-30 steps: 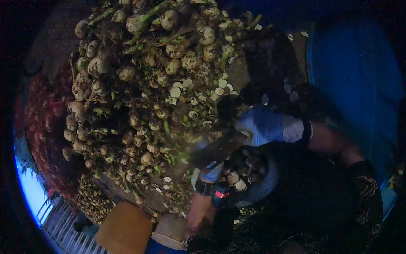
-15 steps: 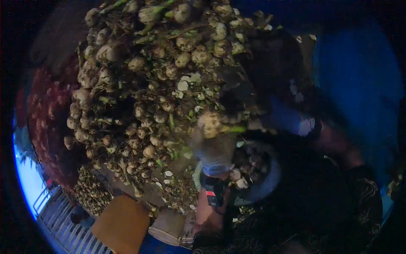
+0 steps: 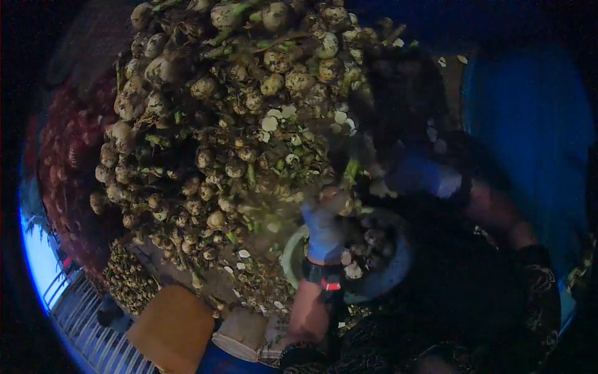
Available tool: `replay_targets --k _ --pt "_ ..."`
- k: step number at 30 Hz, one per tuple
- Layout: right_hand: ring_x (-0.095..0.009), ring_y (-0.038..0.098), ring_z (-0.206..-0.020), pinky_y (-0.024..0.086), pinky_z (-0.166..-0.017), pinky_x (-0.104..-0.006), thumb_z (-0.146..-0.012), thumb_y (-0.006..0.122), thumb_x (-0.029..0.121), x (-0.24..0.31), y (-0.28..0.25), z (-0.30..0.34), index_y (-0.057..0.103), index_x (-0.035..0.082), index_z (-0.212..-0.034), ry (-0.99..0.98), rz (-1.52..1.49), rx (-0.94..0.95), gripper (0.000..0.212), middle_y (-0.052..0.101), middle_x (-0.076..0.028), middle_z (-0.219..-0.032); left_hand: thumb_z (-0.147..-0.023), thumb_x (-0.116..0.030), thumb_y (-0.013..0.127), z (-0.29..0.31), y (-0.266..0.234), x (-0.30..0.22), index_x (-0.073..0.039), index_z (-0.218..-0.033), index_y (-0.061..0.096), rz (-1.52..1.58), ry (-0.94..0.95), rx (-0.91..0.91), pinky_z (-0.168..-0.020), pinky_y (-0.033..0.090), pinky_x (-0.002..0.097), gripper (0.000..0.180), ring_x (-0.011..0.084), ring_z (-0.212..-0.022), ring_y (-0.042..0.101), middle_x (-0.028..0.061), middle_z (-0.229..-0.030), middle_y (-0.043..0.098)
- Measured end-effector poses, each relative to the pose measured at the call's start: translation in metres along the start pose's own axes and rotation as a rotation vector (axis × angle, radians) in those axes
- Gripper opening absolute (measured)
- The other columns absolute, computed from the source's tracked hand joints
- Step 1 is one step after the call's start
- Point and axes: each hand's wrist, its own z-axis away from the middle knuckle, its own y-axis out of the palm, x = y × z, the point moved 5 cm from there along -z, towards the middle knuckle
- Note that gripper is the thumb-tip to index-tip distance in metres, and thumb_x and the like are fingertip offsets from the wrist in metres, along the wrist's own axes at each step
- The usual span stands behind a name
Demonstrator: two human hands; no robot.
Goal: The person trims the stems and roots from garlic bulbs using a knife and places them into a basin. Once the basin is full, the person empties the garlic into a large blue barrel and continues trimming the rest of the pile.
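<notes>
Dark, soil-stained bulbs [image 3: 377, 243] lie in a round basin [image 3: 291, 262] before the seated-height onlooker's eye, the worker's gloved left hand [image 3: 324, 227] over its left side and the gloved right hand [image 3: 411, 177] beyond its far right edge, in shadow; blur and darkness leave the spread and hold of both hands impossible to tell. A green stem [image 3: 352, 171] shows between them. Outward spread white cut slices [image 3: 270, 123], a large heap of pale bulbs [image 3: 202, 88], red netting [image 3: 75, 181] at left and an orange-brown container [image 3: 171, 327] below.
</notes>
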Motion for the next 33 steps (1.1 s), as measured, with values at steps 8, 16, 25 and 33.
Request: replay_targets --k 8,16,25,33 --pt "-0.024 0.058 -0.084 0.048 -0.074 -0.0335 -0.078 0.065 0.023 -0.005 -0.019 0.032 0.05 0.0 -0.115 0.263 -0.791 0.263 0.046 0.06 -0.014 -0.084 -0.071 -0.013 0.073 0.004 0.0 -0.029 -0.004 -0.107 0.059 -0.361 0.051 0.513 -0.079 0.049 0.0355 0.04 0.0218 -0.092 0.058 0.0111 -0.098 0.06" --pt "-0.035 0.059 -0.09 0.045 -0.084 -0.0413 -0.072 0.069 0.046 0.003 -0.047 0.004 0.043 -0.004 -0.121 0.475 -0.184 0.27 0.075 0.061 -0.022 -0.092 -0.076 -0.018 0.064 -0.123 -0.14 0.05 -0.016 -0.123 0.05 -1.931 -0.033 0.237 -0.075 0.05 0.0434 0.049 0.0361 -0.095 0.057 0.0233 -0.101 0.057" --pt "-0.034 0.06 -0.083 0.047 -0.074 -0.043 -0.075 0.065 0.043 -0.006 -0.057 0.01 0.056 0.001 -0.106 0.64 -0.687 0.259 0.053 0.062 -0.019 -0.086 -0.062 -0.027 0.079 -0.099 -0.075 0.006 0.001 -0.117 0.049 -0.779 0.595 0.061 -0.083 0.048 0.0359 0.069 0.029 -0.086 0.06 0.0146 -0.105 0.059" --pt "-0.034 0.058 -0.061 0.043 -0.053 -0.0444 -0.079 0.06 0.034 0.069 -0.099 -0.02 0.054 0.008 -0.073 0.002 -0.199 0.006 0.027 0.057 -0.014 -0.065 -0.073 -0.014 0.069 -0.051 -0.039 0.007 -0.004 -0.116 0.048 0.057 -0.013 0.235 -0.086 0.047 0.0357 0.05 0.0193 -0.095 0.057 0.0089 -0.109 0.057"
